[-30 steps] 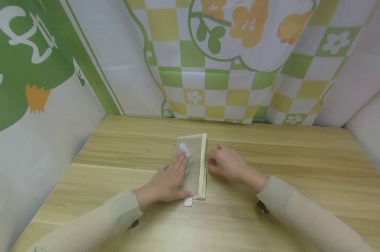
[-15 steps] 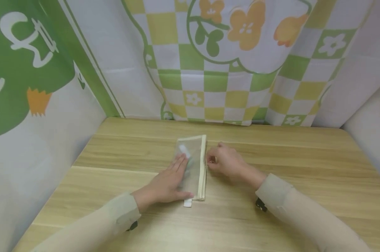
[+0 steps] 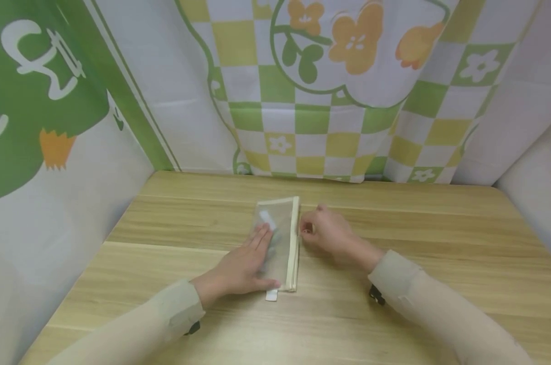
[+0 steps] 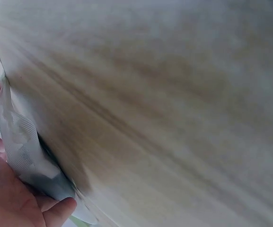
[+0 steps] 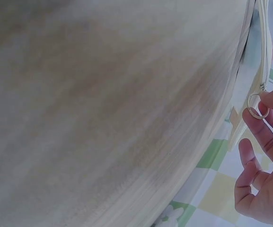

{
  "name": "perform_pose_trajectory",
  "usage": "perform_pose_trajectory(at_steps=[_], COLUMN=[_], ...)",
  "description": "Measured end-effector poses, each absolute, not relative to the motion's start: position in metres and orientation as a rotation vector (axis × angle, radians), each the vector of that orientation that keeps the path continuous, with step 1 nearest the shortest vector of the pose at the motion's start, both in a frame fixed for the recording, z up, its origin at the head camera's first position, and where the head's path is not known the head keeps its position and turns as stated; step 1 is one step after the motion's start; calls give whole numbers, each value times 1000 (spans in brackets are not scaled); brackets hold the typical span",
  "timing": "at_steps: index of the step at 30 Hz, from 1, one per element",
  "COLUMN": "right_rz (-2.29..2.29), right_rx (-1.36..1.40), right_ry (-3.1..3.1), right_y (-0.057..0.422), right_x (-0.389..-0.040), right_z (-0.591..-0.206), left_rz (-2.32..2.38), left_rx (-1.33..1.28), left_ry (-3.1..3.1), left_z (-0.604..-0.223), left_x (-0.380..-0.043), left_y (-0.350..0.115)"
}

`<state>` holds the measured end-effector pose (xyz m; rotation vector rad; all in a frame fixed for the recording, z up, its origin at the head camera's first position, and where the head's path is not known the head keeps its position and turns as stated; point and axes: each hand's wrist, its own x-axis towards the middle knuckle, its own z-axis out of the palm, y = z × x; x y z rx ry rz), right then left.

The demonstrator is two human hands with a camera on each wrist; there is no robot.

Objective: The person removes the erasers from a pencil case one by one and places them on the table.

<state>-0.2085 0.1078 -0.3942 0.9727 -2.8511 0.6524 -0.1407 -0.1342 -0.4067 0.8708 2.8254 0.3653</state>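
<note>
A flat see-through zip pouch (image 3: 283, 248) with cream edging lies on the table, its zipper edge (image 3: 293, 238) facing right. My left hand (image 3: 241, 266) rests on the pouch with fingers spread, pressing it down. In the left wrist view the side of the pouch (image 4: 25, 151) shows under that hand. Beside the zipper edge, my right hand (image 3: 327, 233) pinches a ring-shaped zipper pull (image 5: 248, 105) between thumb and index finger. Something pale, not clear enough to name, shows through the film. A small white tag (image 3: 271, 295) sticks out at the near end.
The wooden table (image 3: 394, 314) extends around the pouch on all sides. A checked curtain (image 3: 311, 116) with flowers hangs at the table's back edge. Another green and white cloth (image 3: 74, 167) hangs on the left.
My right hand has slid slightly along the zipper edge toward the pouch's far end, still pinching the ring. The left hand stays on the pouch. The head view has tilted a little.
</note>
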Motion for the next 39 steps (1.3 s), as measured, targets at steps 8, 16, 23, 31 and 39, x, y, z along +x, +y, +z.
perform_pose_trajectory(at_steps=[8, 16, 23, 31, 39], right_rz=[651, 675, 742, 772, 857], right_rx=[939, 982, 960, 911, 804], right_ry=[-2853, -2823, -2855, -2855, -2913], right_y=[108, 108, 109, 110, 111], right_x=[-217, -226, -234, -245, -253], right_z=[-394, -395, -397, -400, -401], left_rz=[354, 336, 328, 312, 305], left_rx=[865, 856, 865, 886, 893], left_ry=[2824, 2818, 2814, 2816, 2819], left_z=[-407, -407, -406, -404, -405], left_x=[-141, -140, -140, -140, -140], left_y=[-134, -135, -135, -135, -135])
